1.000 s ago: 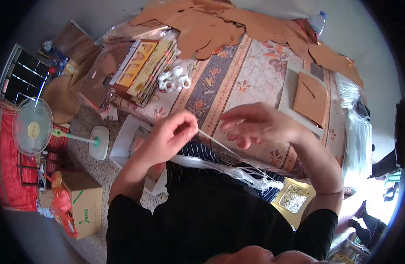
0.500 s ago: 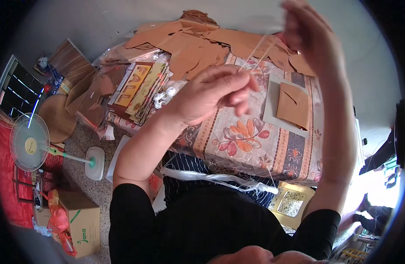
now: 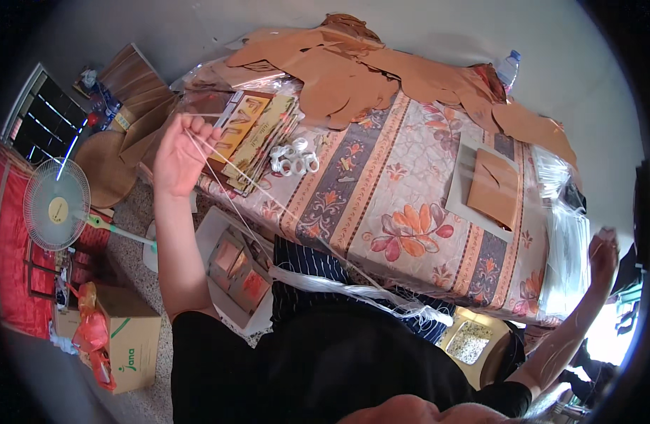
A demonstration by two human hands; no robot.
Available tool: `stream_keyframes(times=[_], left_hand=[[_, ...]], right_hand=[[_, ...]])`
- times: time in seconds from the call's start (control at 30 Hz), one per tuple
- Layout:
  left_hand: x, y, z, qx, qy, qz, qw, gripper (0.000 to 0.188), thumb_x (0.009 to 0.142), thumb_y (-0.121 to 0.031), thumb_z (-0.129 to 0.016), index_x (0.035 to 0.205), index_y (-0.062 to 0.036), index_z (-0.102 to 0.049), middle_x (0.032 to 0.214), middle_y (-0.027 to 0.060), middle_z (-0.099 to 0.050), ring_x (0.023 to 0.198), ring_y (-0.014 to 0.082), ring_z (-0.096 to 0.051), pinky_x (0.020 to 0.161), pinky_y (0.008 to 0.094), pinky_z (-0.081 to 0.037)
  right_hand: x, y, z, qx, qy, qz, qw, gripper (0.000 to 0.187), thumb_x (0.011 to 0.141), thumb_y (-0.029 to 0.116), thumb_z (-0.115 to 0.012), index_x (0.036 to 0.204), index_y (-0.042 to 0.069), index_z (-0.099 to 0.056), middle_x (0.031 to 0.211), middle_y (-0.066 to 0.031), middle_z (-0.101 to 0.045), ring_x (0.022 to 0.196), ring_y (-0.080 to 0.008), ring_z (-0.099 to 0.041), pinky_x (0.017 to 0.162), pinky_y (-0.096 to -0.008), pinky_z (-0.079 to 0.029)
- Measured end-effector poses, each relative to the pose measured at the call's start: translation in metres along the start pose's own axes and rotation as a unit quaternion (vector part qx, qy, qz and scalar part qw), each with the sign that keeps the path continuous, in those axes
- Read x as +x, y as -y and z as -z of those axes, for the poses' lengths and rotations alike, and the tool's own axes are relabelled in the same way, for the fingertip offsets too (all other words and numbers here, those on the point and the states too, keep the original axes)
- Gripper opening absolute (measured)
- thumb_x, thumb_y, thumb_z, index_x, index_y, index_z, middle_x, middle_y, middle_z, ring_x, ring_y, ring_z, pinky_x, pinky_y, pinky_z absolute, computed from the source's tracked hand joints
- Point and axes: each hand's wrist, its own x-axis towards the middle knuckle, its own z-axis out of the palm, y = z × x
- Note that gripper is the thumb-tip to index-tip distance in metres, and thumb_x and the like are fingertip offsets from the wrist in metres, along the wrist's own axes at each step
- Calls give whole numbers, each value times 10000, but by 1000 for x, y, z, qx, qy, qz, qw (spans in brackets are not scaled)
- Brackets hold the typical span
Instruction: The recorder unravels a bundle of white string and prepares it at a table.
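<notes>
My left hand is raised out to the left, over the table's left corner, pinching thin white plastic strands. The strands run down from it to a loose white bundle lying across my lap. My right hand is stretched far out to the right, past the table's right end, fingers curled. Whether it holds a strand is too small to tell.
A table with a floral cloth carries brown paper cut-outs, a stack of printed cards, small white rings and a brown envelope on clear sleeves. A standing fan and a cardboard box are on the floor at left.
Both hands were close together at my chest, then lifted over the table. Now they are spread wide apart, left hand far left and right hand far right, drawing the strands out.
</notes>
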Motion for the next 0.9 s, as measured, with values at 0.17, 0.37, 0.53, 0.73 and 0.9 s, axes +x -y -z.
stream_keyframes(times=[0.17,0.37,0.53,0.73,0.9], left_hand=[[9,-2,-4,-111,-242,-76,961,177,908,-185,-452,843,-34,-516,869,63,-576,844,177,-558,823,352,-468],[12,29,-8,-86,-5,41,995,154,902,-203,-483,892,-55,-523,579,-70,-313,502,33,-287,450,163,-253],[9,95,-91,211,130,97,964,236,923,-185,-420,1124,-77,-479,620,-57,-341,515,29,-285,440,158,-232],[11,136,-139,408,244,35,879,366,915,-70,-387,1276,-45,-337,707,-16,-421,645,39,-378,589,171,-330],[20,158,-148,435,279,47,855,349,907,-36,-398,1254,-29,-360,735,0,-470,696,39,-421,618,189,-356]], right_hand=[[-57,37,-113,31,490,-18,871,109,687,-19,-542,676,-63,-641,707,-169,-637,414,-174,-559,364,-254,-454],[-53,47,-243,-48,505,-51,860,157,742,-5,-582,877,-75,-622,823,-161,-640,588,-158,-612,476,-227,-465],[-53,20,-341,-72,503,-43,860,153,806,74,-592,920,-27,-605,752,-75,-609,584,-102,-566,528,-225,-448],[-50,-20,-390,-59,505,-92,856,229,911,212,-472,878,5,-565,679,-16,-562,540,-58,-511,486,-199,-422],[-50,-32,-383,-7,487,-123,865,248,912,229,-474,798,22,-552,673,-34,-568,529,-74,-523,484,-202,-425]])
